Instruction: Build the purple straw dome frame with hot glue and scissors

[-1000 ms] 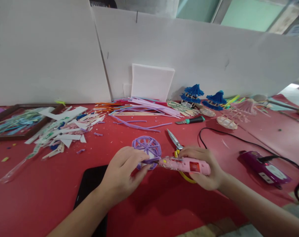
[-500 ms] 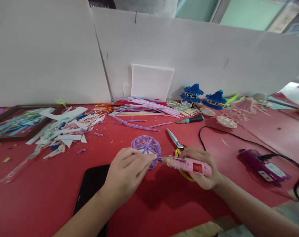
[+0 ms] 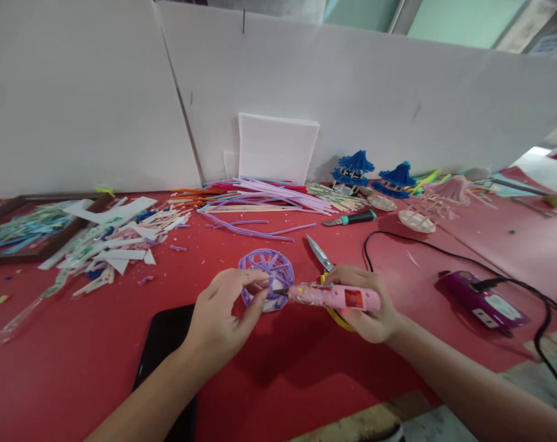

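A round purple spoked frame [image 3: 270, 263] rests on the red table, a white piece showing through its lower part. My left hand [image 3: 227, 307] is at its near left side, thumb and fingertips pinched by the rim; what lies between them is too small to make out. My right hand [image 3: 373, 307] is wrapped round a pink glue gun [image 3: 334, 296]. The gun's dark nozzle points left and meets the frame's lower right part, just beside my left fingertips. Scissors [image 3: 319, 253] with yellow handles lie partly hidden under the gun and my right hand.
Purple strips, coloured sticks [image 3: 278, 197] and a green-black cutter [image 3: 349, 218] lie behind the frame. Paper scraps [image 3: 117, 245] lie left, a black phone [image 3: 163, 344] near my left forearm. Blue-roofed models [image 3: 356, 166] stand back right; a purple power strip [image 3: 485, 301] with black cable lies right.
My left fingers have shifted off the purple strip they pinched at the rim, to the frame's near side. The gun's nozzle has moved left, over the frame. The whole view has shifted slightly.
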`<action>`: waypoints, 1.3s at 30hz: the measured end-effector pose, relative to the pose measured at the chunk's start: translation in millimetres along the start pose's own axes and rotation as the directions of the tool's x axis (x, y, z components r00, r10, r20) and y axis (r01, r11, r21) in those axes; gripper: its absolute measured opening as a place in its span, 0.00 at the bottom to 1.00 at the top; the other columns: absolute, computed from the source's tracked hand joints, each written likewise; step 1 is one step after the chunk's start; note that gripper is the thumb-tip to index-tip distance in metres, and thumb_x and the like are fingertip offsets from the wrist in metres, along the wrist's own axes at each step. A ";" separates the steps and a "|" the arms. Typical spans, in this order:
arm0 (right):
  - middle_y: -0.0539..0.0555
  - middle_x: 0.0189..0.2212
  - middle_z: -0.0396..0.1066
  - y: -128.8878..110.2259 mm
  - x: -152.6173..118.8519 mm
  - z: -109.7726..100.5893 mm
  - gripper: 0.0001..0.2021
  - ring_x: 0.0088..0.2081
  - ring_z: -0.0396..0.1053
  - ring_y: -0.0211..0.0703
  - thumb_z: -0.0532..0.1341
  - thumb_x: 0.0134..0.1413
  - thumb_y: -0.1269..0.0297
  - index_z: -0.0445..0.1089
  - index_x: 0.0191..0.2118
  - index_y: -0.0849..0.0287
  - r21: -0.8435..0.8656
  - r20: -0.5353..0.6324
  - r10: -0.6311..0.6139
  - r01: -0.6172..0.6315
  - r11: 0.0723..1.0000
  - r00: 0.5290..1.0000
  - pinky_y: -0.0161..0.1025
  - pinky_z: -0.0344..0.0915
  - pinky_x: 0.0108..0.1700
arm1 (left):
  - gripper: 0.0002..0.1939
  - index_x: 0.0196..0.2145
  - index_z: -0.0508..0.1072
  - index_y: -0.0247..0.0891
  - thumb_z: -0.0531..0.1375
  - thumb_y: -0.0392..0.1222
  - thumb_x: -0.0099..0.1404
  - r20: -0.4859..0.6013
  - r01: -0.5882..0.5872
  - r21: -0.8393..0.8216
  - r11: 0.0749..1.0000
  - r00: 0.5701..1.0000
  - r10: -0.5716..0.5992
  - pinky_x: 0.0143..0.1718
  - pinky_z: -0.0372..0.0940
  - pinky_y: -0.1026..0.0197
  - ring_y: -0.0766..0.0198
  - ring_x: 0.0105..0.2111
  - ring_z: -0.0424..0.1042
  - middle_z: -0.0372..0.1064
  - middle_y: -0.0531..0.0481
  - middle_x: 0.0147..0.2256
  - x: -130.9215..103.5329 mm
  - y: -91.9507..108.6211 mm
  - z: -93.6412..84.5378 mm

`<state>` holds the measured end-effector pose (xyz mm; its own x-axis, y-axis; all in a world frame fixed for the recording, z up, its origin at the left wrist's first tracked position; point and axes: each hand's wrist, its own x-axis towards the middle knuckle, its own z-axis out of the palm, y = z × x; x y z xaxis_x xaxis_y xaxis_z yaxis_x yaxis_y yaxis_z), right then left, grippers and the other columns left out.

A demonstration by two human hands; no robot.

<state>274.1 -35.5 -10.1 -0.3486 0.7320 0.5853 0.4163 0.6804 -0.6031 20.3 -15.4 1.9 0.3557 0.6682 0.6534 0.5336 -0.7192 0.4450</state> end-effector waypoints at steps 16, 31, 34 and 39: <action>0.48 0.19 0.61 -1.0 8.2 4.4 0.03 0.20 0.57 0.36 0.53 0.43 0.71 0.59 0.24 0.56 -0.012 -0.006 0.031 -0.032 0.999 0.999 0.36 0.54 0.22 | 0.06 0.40 0.70 0.40 0.58 0.37 0.64 0.001 0.057 -0.002 0.998 0.998 -0.057 0.38 0.72 0.63 0.65 0.32 0.76 0.75 0.52 0.33 -0.9 -2.0 -0.8; 0.47 0.18 0.58 -2.5 11.1 1.9 0.06 0.19 0.54 0.35 0.53 0.43 0.71 0.55 0.22 0.56 -0.030 -0.013 0.029 -0.029 0.999 0.999 0.35 0.51 0.22 | 0.06 0.40 0.70 0.41 0.58 0.37 0.64 0.005 0.060 -0.002 0.998 0.998 -0.060 0.38 0.71 0.65 0.66 0.33 0.75 0.74 0.52 0.34 -2.3 -3.1 -0.8; 0.47 0.18 0.56 -2.2 11.4 -0.1 0.07 0.19 0.52 0.34 0.53 0.43 0.71 0.53 0.21 0.56 -0.033 -0.026 0.015 -0.016 0.999 1.000 0.35 0.50 0.22 | 0.06 0.40 0.70 0.41 0.58 0.38 0.64 0.008 0.065 -0.004 0.998 0.998 -0.065 0.39 0.70 0.65 0.67 0.33 0.75 0.74 0.52 0.34 -2.6 -3.6 -1.0; 0.45 0.17 0.53 -0.6 9.5 -3.0 0.09 0.18 0.50 0.33 0.53 0.42 0.72 0.49 0.20 0.55 -0.035 -0.043 0.035 -0.036 0.999 0.998 0.35 0.47 0.21 | 0.07 0.41 0.70 0.41 0.58 0.37 0.64 0.019 0.083 -0.003 0.997 0.996 -0.083 0.40 0.70 0.65 0.67 0.33 0.75 0.75 0.53 0.34 -3.1 -2.5 -1.7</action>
<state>273.1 -29.1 -2.6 -0.2977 0.7531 0.5867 0.4581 0.6518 -0.6043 16.6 -16.0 -0.1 0.3250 0.7291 0.6023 0.5590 -0.6618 0.4995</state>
